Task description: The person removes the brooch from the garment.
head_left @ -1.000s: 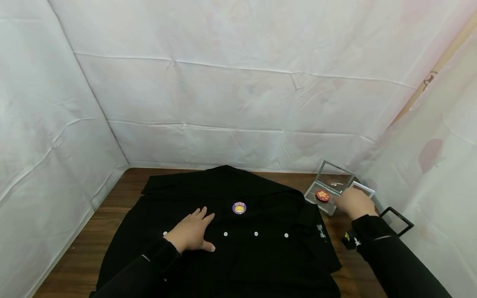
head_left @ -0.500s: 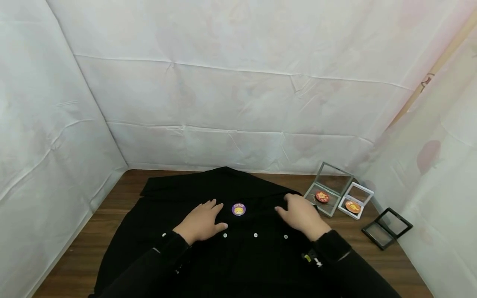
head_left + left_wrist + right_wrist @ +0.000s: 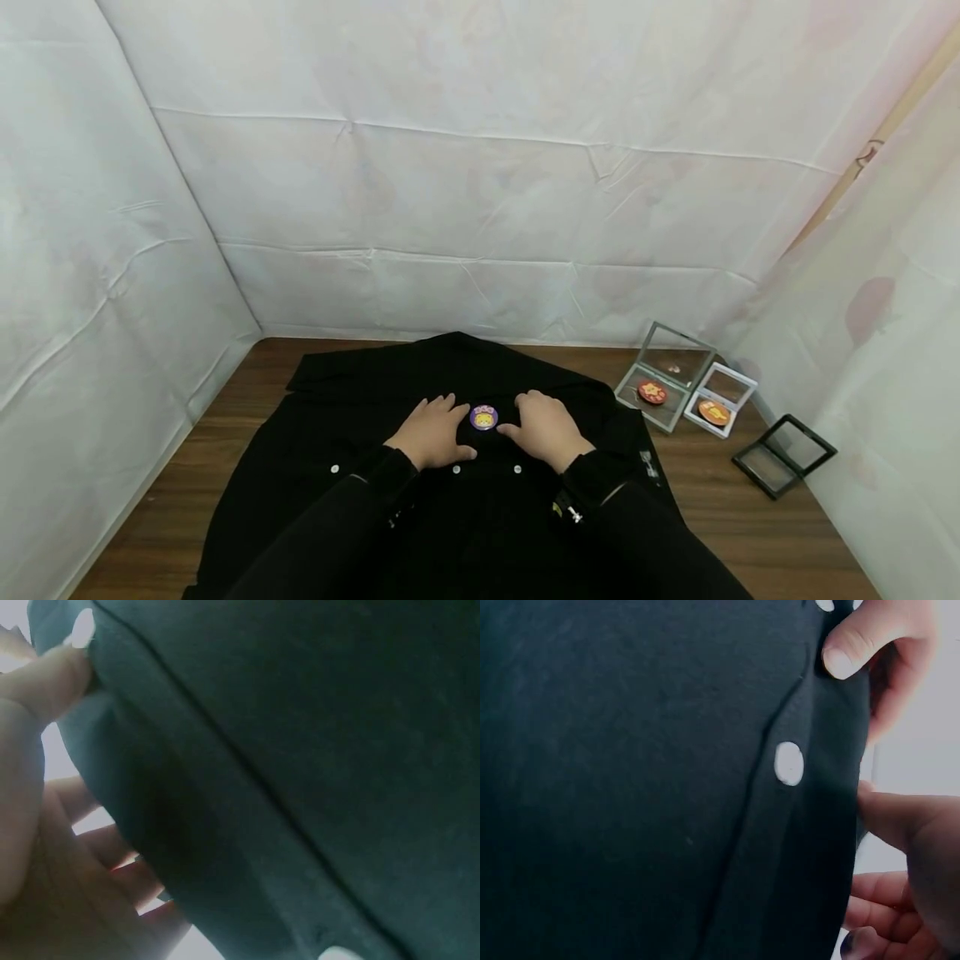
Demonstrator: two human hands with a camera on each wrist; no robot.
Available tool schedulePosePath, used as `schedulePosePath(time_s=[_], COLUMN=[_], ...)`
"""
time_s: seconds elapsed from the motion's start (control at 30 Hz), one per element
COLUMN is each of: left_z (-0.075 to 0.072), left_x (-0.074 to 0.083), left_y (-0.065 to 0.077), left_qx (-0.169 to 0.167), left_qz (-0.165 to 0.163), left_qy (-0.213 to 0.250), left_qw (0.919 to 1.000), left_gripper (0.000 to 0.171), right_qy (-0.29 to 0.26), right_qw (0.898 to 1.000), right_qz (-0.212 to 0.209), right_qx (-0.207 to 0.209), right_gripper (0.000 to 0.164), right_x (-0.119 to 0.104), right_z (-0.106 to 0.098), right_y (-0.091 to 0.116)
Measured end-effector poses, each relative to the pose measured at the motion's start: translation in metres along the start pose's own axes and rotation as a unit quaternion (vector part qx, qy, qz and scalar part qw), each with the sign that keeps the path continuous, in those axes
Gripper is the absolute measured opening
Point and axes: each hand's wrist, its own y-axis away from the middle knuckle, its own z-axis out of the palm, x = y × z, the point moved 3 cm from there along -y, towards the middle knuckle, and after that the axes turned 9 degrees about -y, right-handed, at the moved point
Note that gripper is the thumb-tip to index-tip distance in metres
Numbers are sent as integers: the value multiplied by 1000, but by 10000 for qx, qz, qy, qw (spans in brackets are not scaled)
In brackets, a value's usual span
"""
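A black buttoned shirt (image 3: 480, 533) is spread out, with a round purple badge (image 3: 483, 417) bearing a yellow cartoon face on its upper middle. My left hand (image 3: 431, 433) rests on the cloth just left of the badge, fingers spread. On the badge's other side lies my right hand (image 3: 547, 429), its thumb pointing at the badge and close to it. White buttons (image 3: 457, 470) run in a row below. In the left wrist view, the left thumb (image 3: 49, 682) meets the dark cloth. The right wrist view shows the right thumb (image 3: 889, 814) at a fold of fabric near a white button (image 3: 789, 763).
Right of the shirt, a grey clear case (image 3: 647, 410) stands open with a red badge (image 3: 652, 392) inside. Beside it are a white case (image 3: 697, 423) with an orange badge (image 3: 713, 412) and a black open case (image 3: 765, 471). White curtains (image 3: 480, 208) enclose the wooden table (image 3: 765, 542).
My right hand has come from the cases at the right, across the shirt, to the badge's right side. My left hand has shifted right, close to the badge.
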Motion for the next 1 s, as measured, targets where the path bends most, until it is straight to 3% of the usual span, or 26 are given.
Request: schedulePosePath(time_s=[0.2, 0.43, 0.67, 1.0], left_z=[5, 1, 6, 10], left_x=[-4, -4, -5, -8], left_y=[-5, -3, -6, -6], left_qx=[-215, -298, -483, -591], left_qz=[-108, -88, -114, -105], left_qy=[87, 284, 161, 146], left_qw=[9997, 9991, 9986, 9981], left_gripper=[89, 96, 99, 104], right_qy=[176, 136, -2, 213], right_qw=[9996, 9993, 9992, 9963], right_qz=[-98, -150, -218, -738], right_qx=[-196, -306, -333, -378], right_gripper=[59, 64, 64, 58], right_x=[1, 7, 8, 6], right_z=[7, 12, 13, 23], right_y=[-3, -3, -4, -15])
